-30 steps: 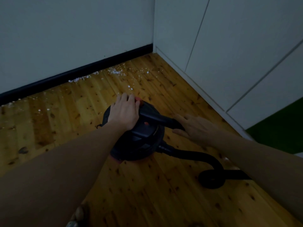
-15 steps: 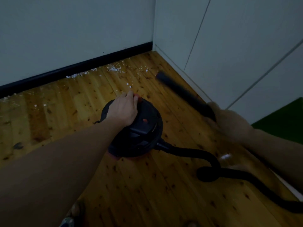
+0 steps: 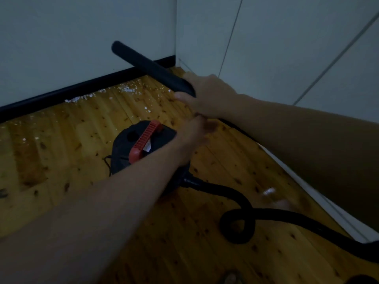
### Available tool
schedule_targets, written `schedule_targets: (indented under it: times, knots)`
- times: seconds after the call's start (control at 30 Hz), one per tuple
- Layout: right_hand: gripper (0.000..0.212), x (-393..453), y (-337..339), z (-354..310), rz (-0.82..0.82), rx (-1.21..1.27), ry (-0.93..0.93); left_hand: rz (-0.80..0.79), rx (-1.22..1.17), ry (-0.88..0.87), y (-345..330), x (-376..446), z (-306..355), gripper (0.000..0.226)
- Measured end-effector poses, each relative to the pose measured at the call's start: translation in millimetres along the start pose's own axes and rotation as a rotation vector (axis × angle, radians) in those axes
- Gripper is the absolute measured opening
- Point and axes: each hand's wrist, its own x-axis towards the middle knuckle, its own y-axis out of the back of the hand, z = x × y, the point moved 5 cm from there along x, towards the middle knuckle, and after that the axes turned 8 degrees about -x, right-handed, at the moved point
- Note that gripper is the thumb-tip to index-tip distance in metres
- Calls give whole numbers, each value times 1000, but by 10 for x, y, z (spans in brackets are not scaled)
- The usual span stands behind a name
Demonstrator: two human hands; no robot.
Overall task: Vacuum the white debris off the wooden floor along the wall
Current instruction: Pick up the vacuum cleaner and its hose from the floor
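Wood floor (image 3: 61, 156) w/ white debris (image 3: 127, 90) strewn along black skirting (image 3: 61, 93). Vac (image 3: 131, 148) sits on floor, hose (image 3: 244, 203) looping rt. R hand (image 3: 207, 97) grips wand (image 3: 151, 67), tip raised off floor. L hand (image 3: 196, 130) under it, blurred, can't tell grip.

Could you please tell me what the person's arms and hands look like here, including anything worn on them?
Both arms are bare from as far up as the view shows: no sleeves, gloves, watch or bracelets are visible. The left hand is motion-blurred, so rings cannot be ruled out there. The right hand shows no jewellery. The dim light hides finer detail.
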Motion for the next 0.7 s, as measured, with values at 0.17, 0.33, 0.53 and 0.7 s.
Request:
schedule_targets:
  times: [0.17,0.33,0.53,0.7]
  knots:
    - [46,155,12,-162,-98,60,-35,-190,-716,95,-362,-45,-106,53]
    - [56,-222,25,26,-273,44,-115,32,-683,48,-122,82,-38,30]
    - [79,-876,-46,424,-422,100,-239,225,-830,17,257,213,184,34]
    - [48,-924,-21,424,-367,-252,-141,316,-878,3,326,232,252,26]
